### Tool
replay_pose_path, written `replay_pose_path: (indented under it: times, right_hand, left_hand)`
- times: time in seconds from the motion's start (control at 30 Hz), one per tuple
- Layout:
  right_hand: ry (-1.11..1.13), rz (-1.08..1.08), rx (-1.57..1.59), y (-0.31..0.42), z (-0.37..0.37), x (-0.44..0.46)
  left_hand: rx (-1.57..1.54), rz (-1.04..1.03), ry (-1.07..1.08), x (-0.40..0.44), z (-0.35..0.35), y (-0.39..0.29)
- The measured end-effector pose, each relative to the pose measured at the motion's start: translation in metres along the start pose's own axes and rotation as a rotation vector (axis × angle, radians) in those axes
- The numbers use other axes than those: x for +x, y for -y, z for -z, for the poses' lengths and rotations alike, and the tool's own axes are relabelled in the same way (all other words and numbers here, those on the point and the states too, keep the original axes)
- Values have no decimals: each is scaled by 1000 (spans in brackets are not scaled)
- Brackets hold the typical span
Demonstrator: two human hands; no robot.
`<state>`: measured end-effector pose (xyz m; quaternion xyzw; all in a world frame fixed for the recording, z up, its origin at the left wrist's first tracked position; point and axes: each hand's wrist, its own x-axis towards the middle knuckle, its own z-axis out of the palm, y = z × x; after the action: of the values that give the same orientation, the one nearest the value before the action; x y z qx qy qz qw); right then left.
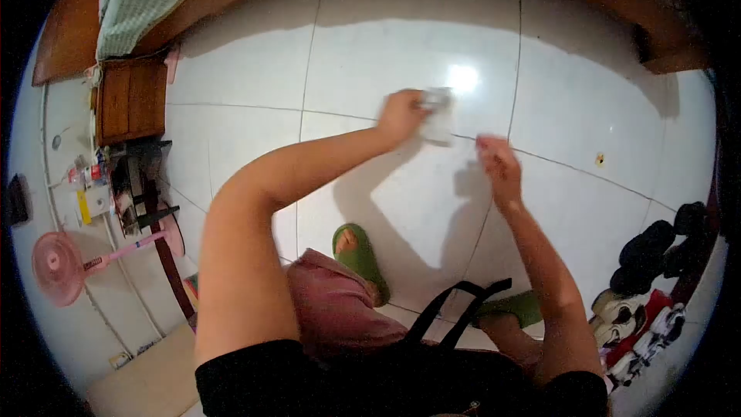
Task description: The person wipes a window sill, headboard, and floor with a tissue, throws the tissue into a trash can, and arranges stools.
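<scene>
My left hand point(401, 117) is stretched out over the tiled floor, its fingers closed round a pale, partly see-through thing point(438, 127) with a greyish upper part. Motion blurs that thing, so I cannot make out its kind. Apart from it, lower and to the right, is my right hand point(499, 166). Its fingers look curled but are smeared by motion, and I cannot tell whether anything is in them.
White tiles point(255, 170) cover the floor. A pink fan point(62, 266) and a wooden cabinet point(130, 100) stand at the left. Shoes point(644, 255) line the right side. Green slippers point(359, 259) are on my feet, and black straps point(455, 309) hang before me.
</scene>
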<state>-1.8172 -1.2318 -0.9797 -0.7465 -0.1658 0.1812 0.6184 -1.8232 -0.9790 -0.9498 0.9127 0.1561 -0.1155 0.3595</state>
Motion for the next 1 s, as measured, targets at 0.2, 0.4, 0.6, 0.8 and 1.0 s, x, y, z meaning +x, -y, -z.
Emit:
replay_pose_path:
  times: [0.2, 0.4, 0.6, 0.8, 1.0]
  right_hand:
    - [342, -210, -60, -10, -58, -84]
    - [450, -99, -185, -10, -85, -97]
    - [405, -55, -176, 21, -99, -75]
    - [247, -124, -130, 10, -78, -73]
    - [317, -77, -224, 11, -94, -79]
  left_hand:
    - [269, 359, -750, -42, 93, 216]
    - [73, -299, -351, -66, -27, 150]
    - [89, -558, -363, -23, -29, 114]
    - [216, 96, -776, 60, 67, 183]
    - [206, -490, -137, 41, -59, 63]
